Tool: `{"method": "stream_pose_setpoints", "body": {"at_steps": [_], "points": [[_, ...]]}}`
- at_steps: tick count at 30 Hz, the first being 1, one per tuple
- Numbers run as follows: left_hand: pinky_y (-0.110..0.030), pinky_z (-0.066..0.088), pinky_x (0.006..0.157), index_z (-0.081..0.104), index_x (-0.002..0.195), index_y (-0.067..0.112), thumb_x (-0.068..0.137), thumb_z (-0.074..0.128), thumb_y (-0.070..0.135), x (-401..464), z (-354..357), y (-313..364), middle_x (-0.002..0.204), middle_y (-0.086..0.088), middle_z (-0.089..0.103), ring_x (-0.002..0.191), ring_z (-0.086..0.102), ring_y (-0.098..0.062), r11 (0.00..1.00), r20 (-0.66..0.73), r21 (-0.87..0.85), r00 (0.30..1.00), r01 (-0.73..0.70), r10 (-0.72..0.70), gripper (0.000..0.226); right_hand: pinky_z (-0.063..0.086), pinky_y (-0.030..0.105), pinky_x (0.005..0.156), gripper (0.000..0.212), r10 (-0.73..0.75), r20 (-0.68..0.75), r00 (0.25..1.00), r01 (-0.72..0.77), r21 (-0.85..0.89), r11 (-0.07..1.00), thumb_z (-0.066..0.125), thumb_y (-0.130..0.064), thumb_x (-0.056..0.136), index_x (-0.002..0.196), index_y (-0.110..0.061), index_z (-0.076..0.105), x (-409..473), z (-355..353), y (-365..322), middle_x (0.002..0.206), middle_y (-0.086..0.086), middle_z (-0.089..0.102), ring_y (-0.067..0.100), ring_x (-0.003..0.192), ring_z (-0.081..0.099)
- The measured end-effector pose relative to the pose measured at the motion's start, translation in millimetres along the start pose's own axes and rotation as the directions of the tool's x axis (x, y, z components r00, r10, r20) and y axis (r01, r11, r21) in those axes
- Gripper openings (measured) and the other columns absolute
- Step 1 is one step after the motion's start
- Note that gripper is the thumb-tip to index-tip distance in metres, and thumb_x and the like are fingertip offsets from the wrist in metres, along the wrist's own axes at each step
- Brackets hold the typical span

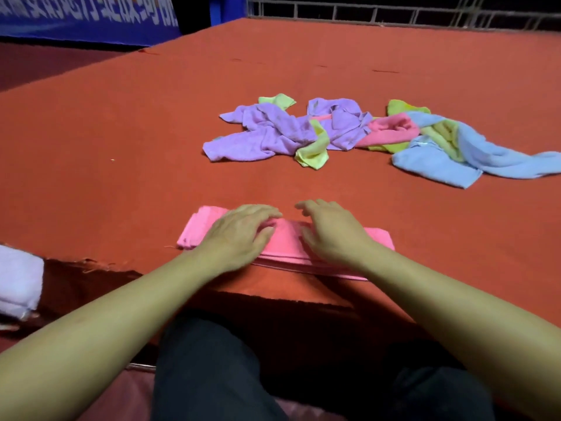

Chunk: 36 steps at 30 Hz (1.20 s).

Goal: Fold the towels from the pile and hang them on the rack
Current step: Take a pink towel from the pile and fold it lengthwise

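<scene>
Pink towel (285, 249), lower centre of frame, is being pressed flat by left hand (243, 235) and right hand (331, 235), fingers spread and grasping nothing, likely to set the creases. Pile (318, 132) is lying untouched upper right.

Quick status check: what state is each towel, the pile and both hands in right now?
Pink towel: folded into a long strip, flat near the table edge.
Towel pile: loose, crumpled, unfolded.
White towel: folded, at the left edge.
Left hand: open, fingers resting on the pink towel.
Right hand: open, resting on it too.
</scene>
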<state>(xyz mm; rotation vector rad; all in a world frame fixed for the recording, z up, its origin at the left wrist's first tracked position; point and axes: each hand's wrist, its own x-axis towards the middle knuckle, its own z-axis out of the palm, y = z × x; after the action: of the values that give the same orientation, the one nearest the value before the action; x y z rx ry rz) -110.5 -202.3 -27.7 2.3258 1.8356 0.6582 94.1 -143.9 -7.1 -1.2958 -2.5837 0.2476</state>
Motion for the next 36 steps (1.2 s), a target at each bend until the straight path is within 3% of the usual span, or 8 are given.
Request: {"method": "stream_pose_setpoints", "body": {"at_steps": [4,6,9,15,21,24,32,36], "points": [[-0.044,0.013,0.121,0.030,0.149,0.042,0.097,0.027,0.056,12.0,12.4,8.7,0.157,0.013,0.031,0.147,0.025,-0.015,0.982,0.211,0.188,0.977,-0.005,-0.035,0.054,0.035,0.043,0.104,0.055,0.088,0.047,0.995,-0.076,-0.221,0.972,0.038,-0.049,0.098,0.147,-0.026,0.036,-31.7,-6.3,26.8,0.144,0.002,0.047,0.029,0.130,0.044],[-0.051,-0.002,0.121,0.012,0.151,0.048,0.095,0.016,0.064,11.3,16.7,5.5,0.162,0.015,0.013,0.150,0.009,-0.012,0.959,0.329,0.282,0.936,0.030,-0.126,0.059,0.025,0.046,0.115,0.061,0.134,0.099,0.986,-0.109,-0.229,0.967,0.030,-0.056,0.099,0.153,-0.029,0.025,-44.8,-4.9,44.9,0.154,0.000,0.037,0.025,0.141,0.033],[-0.052,-0.007,0.120,-0.001,0.151,0.048,0.083,0.004,0.074,5.7,17.0,-0.5,0.164,0.013,0.003,0.151,0.002,-0.012,0.951,0.372,0.304,0.912,0.059,-0.175,0.073,0.010,0.051,0.121,0.067,0.221,0.229,0.948,-0.188,-0.157,0.970,0.019,-0.066,0.096,0.156,-0.037,0.009,-59.1,3.1,63.7,0.163,-0.006,0.018,0.021,0.150,0.014],[-0.050,-0.005,0.121,-0.001,0.152,0.046,0.090,0.011,0.069,5.5,19.0,-3.1,0.164,0.013,0.004,0.151,0.003,-0.012,0.951,0.362,0.302,0.916,0.062,-0.174,0.067,0.007,0.050,0.121,0.068,0.206,0.171,0.964,-0.190,-0.104,0.976,0.015,-0.068,0.094,0.155,-0.040,0.009,-61.9,14.4,69.9,0.163,-0.007,0.016,0.019,0.151,0.011],[-0.054,-0.006,0.119,0.024,0.151,0.039,0.084,0.010,0.074,0.1,8.6,-15.6,0.156,0.009,0.033,0.146,0.025,-0.014,0.965,0.180,0.170,0.956,0.202,-0.232,0.077,0.007,0.050,0.121,0.066,0.202,0.147,0.968,-0.190,-0.090,0.978,0.017,-0.067,0.095,0.155,-0.041,0.010,-64.0,16.0,71.1,0.163,-0.007,0.017,0.020,0.151,0.011],[-0.057,-0.007,0.118,0.022,0.151,0.042,0.090,0.014,0.071,-10.1,-3.2,-30.3,0.159,0.012,0.025,0.148,0.019,-0.011,0.921,0.210,0.300,0.924,0.249,-0.319,0.068,0.007,0.051,0.121,0.067,0.203,0.157,0.966,-0.191,-0.090,0.977,0.015,-0.068,0.093,0.155,-0.041,0.010,-64.1,16.1,72.4,0.163,-0.007,0.016,0.020,0.151,0.011],[-0.058,0.004,0.118,0.012,0.152,0.047,0.089,0.013,0.073,-11.1,-6.0,-36.0,0.162,0.016,0.011,0.150,0.010,-0.010,0.927,0.282,0.282,0.902,0.247,-0.326,0.068,0.008,0.051,0.121,0.070,0.205,0.149,0.967,-0.193,-0.092,0.977,0.012,-0.070,0.090,0.154,-0.042,0.009,-63.7,16.9,71.7,0.163,-0.008,0.017,0.020,0.150,0.012],[-0.063,-0.003,0.117,0.006,0.155,0.039,0.090,0.012,0.073,-6.3,-4.5,-30.2,0.165,0.003,0.003,0.152,0.001,-0.020,0.878,0.318,0.379,0.849,0.293,-0.421,0.073,0.008,0.052,0.121,0.068,0.204,0.153,0.967,-0.194,-0.080,0.978,0.015,-0.069,0.092,0.155,-0.041,0.010,-64.5,15.3,70.8,0.163,-0.007,0.017,0.021,0.151,0.012]]}}
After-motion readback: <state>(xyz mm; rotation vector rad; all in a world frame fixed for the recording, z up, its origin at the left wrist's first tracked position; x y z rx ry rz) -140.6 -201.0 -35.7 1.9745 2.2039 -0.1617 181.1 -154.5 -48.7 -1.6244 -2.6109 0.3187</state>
